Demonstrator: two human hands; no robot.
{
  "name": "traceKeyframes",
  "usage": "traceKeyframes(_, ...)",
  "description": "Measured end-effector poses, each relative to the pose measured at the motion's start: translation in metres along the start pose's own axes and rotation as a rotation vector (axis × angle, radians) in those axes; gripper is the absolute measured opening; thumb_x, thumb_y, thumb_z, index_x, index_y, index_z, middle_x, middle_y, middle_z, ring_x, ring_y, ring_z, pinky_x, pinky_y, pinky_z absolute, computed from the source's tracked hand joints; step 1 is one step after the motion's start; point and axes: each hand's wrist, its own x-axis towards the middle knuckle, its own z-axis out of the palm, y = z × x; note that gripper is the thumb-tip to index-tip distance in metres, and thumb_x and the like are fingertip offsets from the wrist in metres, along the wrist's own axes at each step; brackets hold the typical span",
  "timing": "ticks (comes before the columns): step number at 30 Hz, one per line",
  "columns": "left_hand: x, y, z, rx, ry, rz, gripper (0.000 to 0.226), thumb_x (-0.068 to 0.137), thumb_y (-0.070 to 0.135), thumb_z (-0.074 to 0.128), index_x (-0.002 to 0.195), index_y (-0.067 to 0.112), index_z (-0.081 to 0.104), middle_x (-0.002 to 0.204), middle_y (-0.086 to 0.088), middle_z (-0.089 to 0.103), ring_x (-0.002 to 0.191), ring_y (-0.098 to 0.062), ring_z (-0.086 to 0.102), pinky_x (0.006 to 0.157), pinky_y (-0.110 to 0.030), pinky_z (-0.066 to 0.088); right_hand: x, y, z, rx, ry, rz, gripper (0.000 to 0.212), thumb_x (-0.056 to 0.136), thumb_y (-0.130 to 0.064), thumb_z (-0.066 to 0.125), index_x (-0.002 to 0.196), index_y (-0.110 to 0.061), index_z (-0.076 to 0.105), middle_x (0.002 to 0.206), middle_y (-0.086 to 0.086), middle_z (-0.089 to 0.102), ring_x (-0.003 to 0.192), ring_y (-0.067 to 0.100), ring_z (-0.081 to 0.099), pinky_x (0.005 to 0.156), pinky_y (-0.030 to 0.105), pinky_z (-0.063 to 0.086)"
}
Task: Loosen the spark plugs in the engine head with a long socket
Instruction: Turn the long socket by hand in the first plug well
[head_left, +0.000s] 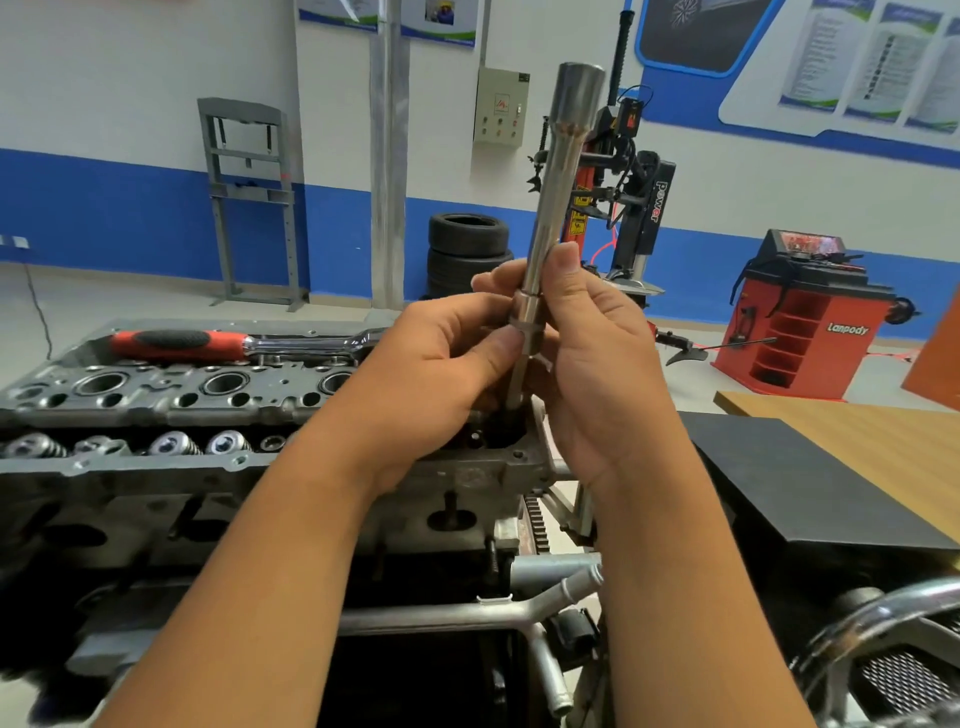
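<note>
Both my hands grip a long socket (558, 208) held upright above the engine head (156, 415), left hand (441, 384) pinching its collar, right hand (597, 364) wrapped behind. A red-handled ratchet (208, 344) lies along the head's far edge.

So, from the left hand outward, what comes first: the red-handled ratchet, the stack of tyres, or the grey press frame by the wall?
1. Red-handled ratchet, lying on the engine head, left of the left hand.
2. Stack of tyres, on the floor behind.
3. Grey press frame, against the far wall, left.
</note>
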Motion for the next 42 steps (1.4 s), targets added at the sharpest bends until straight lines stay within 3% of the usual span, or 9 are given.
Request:
traceKeyframes(4, 0.003, 0.003, 0.003, 0.102, 0.077, 0.016, 0.018, 0.091, 0.027, 0.074, 0.105, 0.037, 0.069, 0.093, 0.005, 0.080, 0.087, -0.014, 0.078, 0.079, -0.040, 0.065, 0.001, -0.006, -0.001, -0.107, 0.057, -0.105, 0.032, 0.088, -0.043, 0.068, 0.096, -0.012, 0.073, 0.100, 0.014, 0.077, 0.090, 0.029, 0.073, 0.074, 0.040, 0.058)
traceKeyframes(7, 0.006, 0.006, 0.002, 0.192, 0.118, 0.054, 0.023, 0.082, 0.031, 0.083, 0.101, 0.034, 0.071, 0.085, 0.004, 0.079, 0.076, -0.012, 0.077, 0.067, -0.026, 0.063, 0.000, -0.013, -0.003, -0.244, 0.068, -0.215, 0.016, 0.094, -0.027, 0.073, 0.092, -0.011, 0.074, 0.088, 0.014, 0.074, 0.075, 0.014, 0.067, 0.067, 0.026, 0.057)
traceKeyframes(11, 0.008, 0.012, -0.007, 0.222, 0.062, 0.109, 0.016, 0.102, 0.023, 0.064, 0.111, 0.030, 0.075, 0.095, 0.008, 0.080, 0.090, -0.009, 0.076, 0.072, -0.022, 0.060, 0.003, -0.023, -0.010, -0.444, -0.024, -0.272, 0.016, 0.102, -0.020, 0.065, 0.093, -0.014, 0.076, 0.076, 0.007, 0.072, 0.069, 0.005, 0.061, 0.060, 0.018, 0.052)
traceKeyframes(17, 0.012, 0.011, -0.004, 0.183, 0.028, 0.107, 0.020, 0.103, 0.019, 0.062, 0.112, 0.033, 0.073, 0.101, 0.004, 0.080, 0.094, -0.018, 0.078, 0.085, -0.046, 0.064, 0.010, -0.029, -0.014, -0.552, -0.059, -0.404, 0.018, 0.100, -0.007, 0.066, 0.116, -0.014, 0.066, 0.089, 0.023, 0.067, 0.088, 0.038, 0.067, 0.081, 0.049, 0.058)
traceKeyframes(22, 0.013, 0.010, -0.007, 0.226, 0.122, 0.153, 0.017, 0.085, 0.028, 0.081, 0.101, 0.031, 0.076, 0.086, 0.008, 0.079, 0.081, -0.010, 0.077, 0.072, -0.025, 0.062, 0.010, -0.023, -0.016, -0.442, -0.067, -0.383, 0.016, 0.099, -0.004, 0.065, 0.115, -0.004, 0.064, 0.094, 0.019, 0.073, 0.090, 0.027, 0.074, 0.086, 0.048, 0.060)
traceKeyframes(27, 0.014, 0.008, -0.001, 0.261, 0.115, 0.217, 0.023, 0.089, 0.022, 0.081, 0.110, 0.017, 0.075, 0.089, 0.003, 0.077, 0.082, -0.012, 0.075, 0.074, -0.026, 0.062, 0.009, -0.008, -0.002, -0.225, 0.091, -0.414, 0.011, 0.091, -0.014, 0.077, 0.089, -0.006, 0.071, 0.072, -0.002, 0.068, 0.066, 0.008, 0.063, 0.064, 0.025, 0.055)
traceKeyframes(32, 0.011, 0.009, -0.004, 0.088, -0.075, 0.156, 0.026, 0.106, 0.010, 0.054, 0.125, 0.021, 0.067, 0.106, 0.005, 0.078, 0.101, -0.014, 0.076, 0.083, -0.029, 0.062, 0.012, -0.001, 0.000, -0.109, -0.019, -0.271, 0.028, 0.107, -0.022, 0.052, 0.100, -0.007, 0.075, 0.092, 0.004, 0.075, 0.088, 0.020, 0.071, 0.075, 0.037, 0.061)
traceKeyframes(38, 0.013, 0.006, 0.006, 0.198, 0.091, 0.274, 0.029, 0.092, 0.011, 0.076, 0.119, 0.020, 0.072, 0.097, 0.005, 0.078, 0.088, -0.011, 0.076, 0.075, -0.024, 0.062, 0.010, -0.003, 0.004, 0.018, 0.036, -0.303, 0.011, 0.096, -0.017, 0.070, 0.096, -0.008, 0.063, 0.092, 0.015, 0.079, 0.087, 0.028, 0.077, 0.078, 0.050, 0.065)
traceKeyframes(42, 0.013, 0.005, 0.005, 0.131, 0.050, 0.284, 0.025, 0.099, 0.008, 0.067, 0.123, 0.013, 0.072, 0.105, -0.003, 0.079, 0.099, -0.014, 0.077, 0.085, -0.029, 0.063, 0.011, -0.005, 0.004, -0.058, 0.021, -0.305, 0.015, 0.103, -0.019, 0.061, 0.096, -0.007, 0.065, 0.100, 0.012, 0.079, 0.095, 0.023, 0.076, 0.075, 0.038, 0.064)
